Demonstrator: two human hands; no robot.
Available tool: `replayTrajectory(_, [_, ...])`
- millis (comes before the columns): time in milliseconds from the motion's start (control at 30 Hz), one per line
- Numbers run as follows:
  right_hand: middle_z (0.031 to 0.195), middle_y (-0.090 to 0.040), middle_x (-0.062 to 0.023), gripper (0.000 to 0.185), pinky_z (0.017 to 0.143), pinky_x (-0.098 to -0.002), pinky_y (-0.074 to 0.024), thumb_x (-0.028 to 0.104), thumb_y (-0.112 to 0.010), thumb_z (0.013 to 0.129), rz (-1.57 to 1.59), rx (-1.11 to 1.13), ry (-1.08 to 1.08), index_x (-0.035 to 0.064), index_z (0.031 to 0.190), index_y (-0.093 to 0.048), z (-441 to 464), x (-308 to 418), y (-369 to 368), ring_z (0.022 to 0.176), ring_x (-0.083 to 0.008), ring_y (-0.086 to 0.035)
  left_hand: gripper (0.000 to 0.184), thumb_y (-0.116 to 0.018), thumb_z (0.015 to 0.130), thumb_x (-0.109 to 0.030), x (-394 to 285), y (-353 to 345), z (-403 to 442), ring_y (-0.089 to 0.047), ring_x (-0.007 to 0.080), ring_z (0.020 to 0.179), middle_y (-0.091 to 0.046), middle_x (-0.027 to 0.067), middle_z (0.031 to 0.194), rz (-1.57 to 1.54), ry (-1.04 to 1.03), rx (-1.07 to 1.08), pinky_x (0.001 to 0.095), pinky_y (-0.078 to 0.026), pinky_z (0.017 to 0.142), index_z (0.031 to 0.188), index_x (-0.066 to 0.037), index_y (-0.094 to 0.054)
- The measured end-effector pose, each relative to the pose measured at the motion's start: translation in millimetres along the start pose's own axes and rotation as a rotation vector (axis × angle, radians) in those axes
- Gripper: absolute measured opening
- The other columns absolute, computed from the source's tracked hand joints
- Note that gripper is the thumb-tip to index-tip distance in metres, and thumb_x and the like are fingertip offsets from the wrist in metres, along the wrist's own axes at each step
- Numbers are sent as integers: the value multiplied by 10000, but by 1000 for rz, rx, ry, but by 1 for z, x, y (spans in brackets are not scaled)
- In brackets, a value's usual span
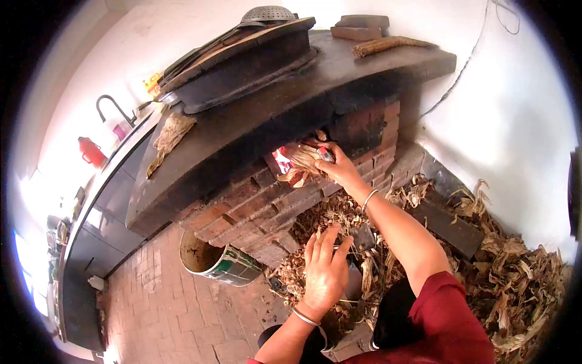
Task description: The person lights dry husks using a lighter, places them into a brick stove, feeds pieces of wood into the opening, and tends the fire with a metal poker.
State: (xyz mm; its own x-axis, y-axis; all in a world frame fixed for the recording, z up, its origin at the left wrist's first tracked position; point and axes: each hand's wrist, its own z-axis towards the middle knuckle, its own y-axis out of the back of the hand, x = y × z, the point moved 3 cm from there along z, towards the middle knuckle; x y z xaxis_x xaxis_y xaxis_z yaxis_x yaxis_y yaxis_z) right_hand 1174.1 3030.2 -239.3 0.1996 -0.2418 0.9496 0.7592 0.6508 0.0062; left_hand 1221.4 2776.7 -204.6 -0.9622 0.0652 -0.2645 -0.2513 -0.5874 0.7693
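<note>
My right hand [337, 166] is closed round a small red and silver lighter [326, 153] at the mouth of the brick stove [242, 203]. Dry corn husks [301, 160] lie against its fingers, partly inside the stove opening. A bright pinkish glow shows just left of the husks. Lower down, my left hand [326, 267] is held up with its fingers apart and nothing in it, above the scattered husks and cobs on the floor.
A dark stove top [242, 121] overhangs the bricks, bearing a large lidded pot [242, 67], a cloth [171, 138] and a bundled brush [394, 44]. A bucket [227, 265] stands below left. Husks [515, 285] are heaped at right. A counter [118, 182] with a tap runs along the left.
</note>
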Motion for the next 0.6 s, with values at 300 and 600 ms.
replayTrajectory(300, [1063,-601,-163,578,854,-336,-442,305,-687,766,-220,-42,66,65,1225,-431,8,-6,0,974,-258,-593,342,-531,767,10,-4,1,1,-456,335,1163,-463,186,1246,-6,-2,32,498,-335,997,1103,-32,-575])
replayTrajectory(600, [901,-622,-141,532,684,-354,-472,239,-690,781,-298,-8,40,136,1233,-429,5,2,-2,777,-254,-616,355,-540,769,4,-2,0,0,-456,329,1165,-462,177,1255,0,27,69,495,-326,1007,1119,-44,-574])
